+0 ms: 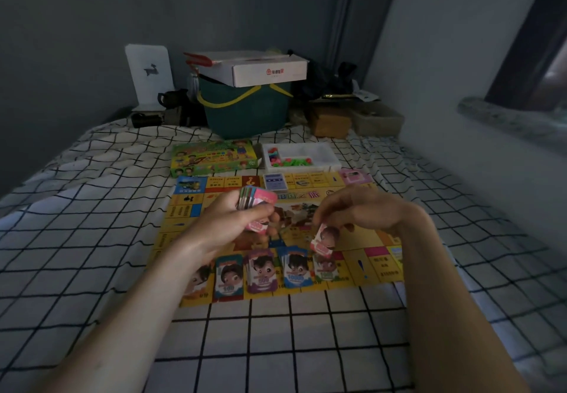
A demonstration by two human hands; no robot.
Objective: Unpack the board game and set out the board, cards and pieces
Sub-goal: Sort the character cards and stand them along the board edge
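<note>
From the head camera, a yellow game board (362,250) lies flat on a bed covered by a white sheet with a black grid (260,340). The left hand (237,223) is above the middle of the board, its fingers and thumb curled round a fanned stack of paper notes (256,200), the top one pink. The right hand (359,211) is to the right of it, also over the board, pinching a single pink-edged note (323,239) that hangs tilted just above the near row. Along the near edge of the board stand several piles of notes side by side: a teal pile (229,276), a purple pile (262,270) just right of it, a blue pile (297,266) and a green pile (325,266) under the held note; another pile at the far left of the row is mostly hidden by the left forearm. Near the far edge of the board lies a small deck of blue-backed cards (275,182). Beyond the board, touching or just beside its far edge, sits the green game box (213,157) on the left and a white tray (328,154) on the right, holding small pink and green plastic pieces (287,160). At the far end of the bed stands a dark green basket (245,110) with a yellow handle and a white cardboard box (260,68) resting on top. A white bookend (148,73) stands upright to its left.
</note>
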